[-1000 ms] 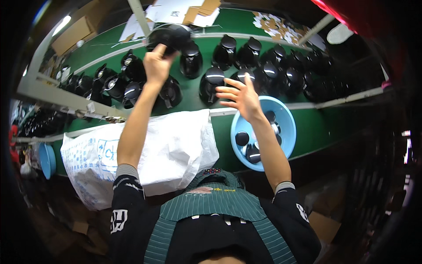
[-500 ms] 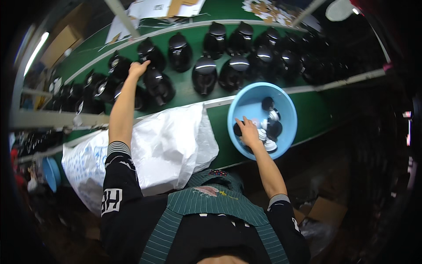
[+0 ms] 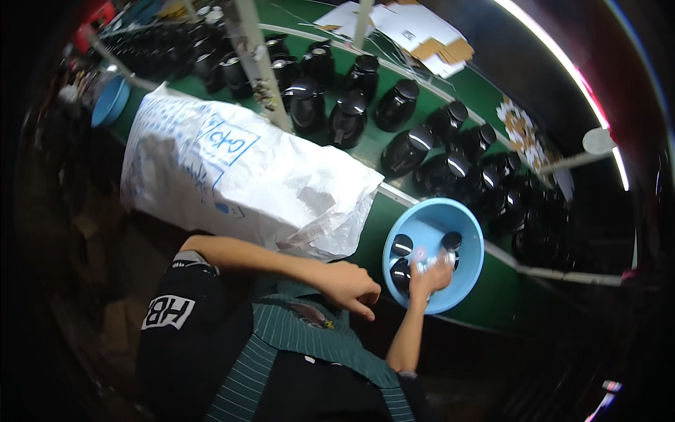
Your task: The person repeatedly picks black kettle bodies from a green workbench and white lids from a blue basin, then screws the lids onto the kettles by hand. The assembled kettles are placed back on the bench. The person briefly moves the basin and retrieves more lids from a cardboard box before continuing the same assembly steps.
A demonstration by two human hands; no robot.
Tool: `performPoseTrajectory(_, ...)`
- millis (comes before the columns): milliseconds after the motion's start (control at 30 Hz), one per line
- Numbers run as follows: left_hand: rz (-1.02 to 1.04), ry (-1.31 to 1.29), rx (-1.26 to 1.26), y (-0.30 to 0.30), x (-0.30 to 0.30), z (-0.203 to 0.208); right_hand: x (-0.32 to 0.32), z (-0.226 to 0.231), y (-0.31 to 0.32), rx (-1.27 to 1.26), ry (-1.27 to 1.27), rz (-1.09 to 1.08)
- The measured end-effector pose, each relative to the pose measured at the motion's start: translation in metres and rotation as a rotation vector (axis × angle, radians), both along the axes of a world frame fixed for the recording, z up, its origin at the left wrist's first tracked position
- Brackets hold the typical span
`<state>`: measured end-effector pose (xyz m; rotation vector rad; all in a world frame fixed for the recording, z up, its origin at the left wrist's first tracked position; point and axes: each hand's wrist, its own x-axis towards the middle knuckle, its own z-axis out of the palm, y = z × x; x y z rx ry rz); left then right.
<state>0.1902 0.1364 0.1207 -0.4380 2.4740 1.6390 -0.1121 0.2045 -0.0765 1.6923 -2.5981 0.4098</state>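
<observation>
My right hand (image 3: pixel 432 277) is inside a light blue plastic basin (image 3: pixel 475 276), among small round black parts with white ridged pieces. One black round part (image 3: pixel 401 245) lies by the basin's left wall, and another (image 3: pixel 451 240) sits beyond my fingers. The fingers are smeared by motion, and their hold on a part cannot be made out. My left hand (image 3: pixel 349 287) hangs in front of my chest, left of the basin. Its fingers are loosely curled with the thumb apart, and nothing shows in it.
A large white sack with blue marks (image 3: pixel 260 179) lies along the near bench edge. Beyond it, glossy black jug-shaped housings (image 3: pixel 397 105) stand in rows on the green bench (image 3: pixel 366 153). An upright metal post (image 3: pixel 258 67) rises between them. Cardboard and paper sheets (image 3: pixel 411 35) lie behind.
My left hand has drawn back from the black housings to my chest. My right hand stays in the basin, now at its near right part. The view has turned, shifting the bench.
</observation>
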Motion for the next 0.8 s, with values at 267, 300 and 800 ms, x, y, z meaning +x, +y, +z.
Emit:
performPoseTrajectory(267, 0.793, 0.148, 0.004, 0.096, 0.058, -0.017, -0.062, -0.085, 0.119, -0.300, -1.857, -0.918)
performPoseTrajectory(300, 0.843, 0.153, -0.039, 0.101, 0.063, -0.020, -0.070, -0.087, 0.118, -0.329, -1.910, -0.882)
performPoseTrajectory(800, 1.029, 0.293, 0.090, 0.156, 0.230, 0.025, 0.034, 0.271, 0.225, -0.475, -0.926, -0.714)
